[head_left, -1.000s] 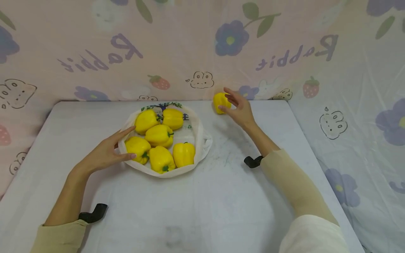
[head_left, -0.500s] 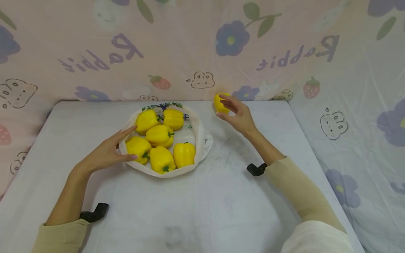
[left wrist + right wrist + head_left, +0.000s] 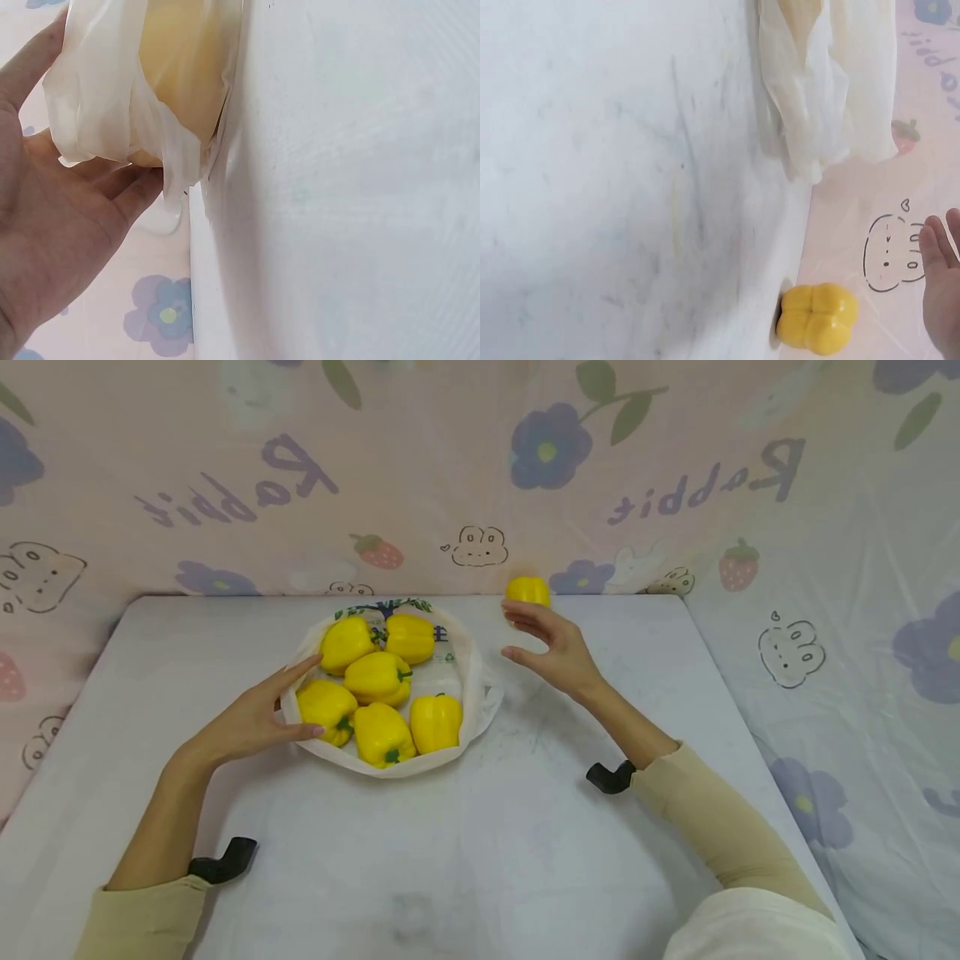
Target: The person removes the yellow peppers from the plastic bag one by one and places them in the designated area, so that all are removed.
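A white plastic bag (image 3: 470, 693) stands with its mouth spread wide, several yellow bell peppers (image 3: 378, 678) inside, their green stems showing. At its left rim, my left hand (image 3: 251, 718) holds the bag, thumb and index finger over the edge. The left wrist view shows the other fingers bent against the outside of the bag (image 3: 105, 90). One more yellow bell pepper (image 3: 529, 589) sits outside the bag at the table's back edge. Just in front of it my right hand (image 3: 555, 652) hovers with fingers spread and nothing in them. In the right wrist view this pepper (image 3: 817, 319) stands apart from the hand (image 3: 941, 289).
A white-covered table (image 3: 480, 852) carries everything. Behind it hangs a patterned curtain (image 3: 450, 460) with rabbits, flowers and strawberries, and it continues down the right side. A black wrist mount (image 3: 225, 860) juts from the left forearm and another black mount (image 3: 611, 777) from the right.
My right hand has drawn back from the lone pepper toward the front, leaving the pepper at the back edge. The left hand and the bag have stayed in place.
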The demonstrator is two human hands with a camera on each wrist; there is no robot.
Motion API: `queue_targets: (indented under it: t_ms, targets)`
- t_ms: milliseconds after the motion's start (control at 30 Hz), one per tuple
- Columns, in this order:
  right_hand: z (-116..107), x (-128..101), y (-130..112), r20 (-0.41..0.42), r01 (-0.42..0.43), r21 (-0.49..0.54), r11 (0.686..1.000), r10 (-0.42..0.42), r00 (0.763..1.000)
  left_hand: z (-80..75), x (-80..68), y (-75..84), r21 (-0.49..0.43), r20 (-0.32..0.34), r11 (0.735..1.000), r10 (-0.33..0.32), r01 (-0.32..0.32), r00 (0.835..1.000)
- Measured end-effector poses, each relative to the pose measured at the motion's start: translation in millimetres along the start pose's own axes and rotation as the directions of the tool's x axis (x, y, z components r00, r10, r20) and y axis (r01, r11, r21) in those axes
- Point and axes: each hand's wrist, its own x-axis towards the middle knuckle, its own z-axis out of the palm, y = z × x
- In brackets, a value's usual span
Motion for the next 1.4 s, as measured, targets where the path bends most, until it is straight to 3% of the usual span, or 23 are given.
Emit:
queue_targets:
  t_ms: [200, 433, 833, 1200, 1400]
  targets:
    - [9, -4, -10, 0.050, 0.014, -0.003, 1.000, -0.014, 0.999, 0.8, -0.2, 1.0, 0.009, 0.012, 1.000, -0.030, 0.030, 0.999]
    - [19, -9, -20, 0.102, 0.029, 0.020, 0.999, -0.031, 0.994, 1.6, 0.2, 0.3, 0.009, 0.012, 1.000, -0.003, 0.003, 1.000]
    - [37, -13, -16, 0.206, 0.035, 0.115, 0.993, -0.058, 0.977, 0.2, -1.3, 1.5, 0.007, 0.025, 1.000, -0.020, 0.020, 0.999]
    - [57, -18, -26, 0.288, 0.058, 0.094, 0.994, -0.083, 0.954, 1.2, -1.1, 1.1, 0.022, 0.024, 1.000, -0.022, 0.021, 0.999]
    - [63, -20, -30, 0.323, 0.042, 0.000, 0.999, -0.040, 0.945, 4.1, -0.2, 0.2, 0.024, 0.013, 1.000, -0.014, 0.014, 1.000]
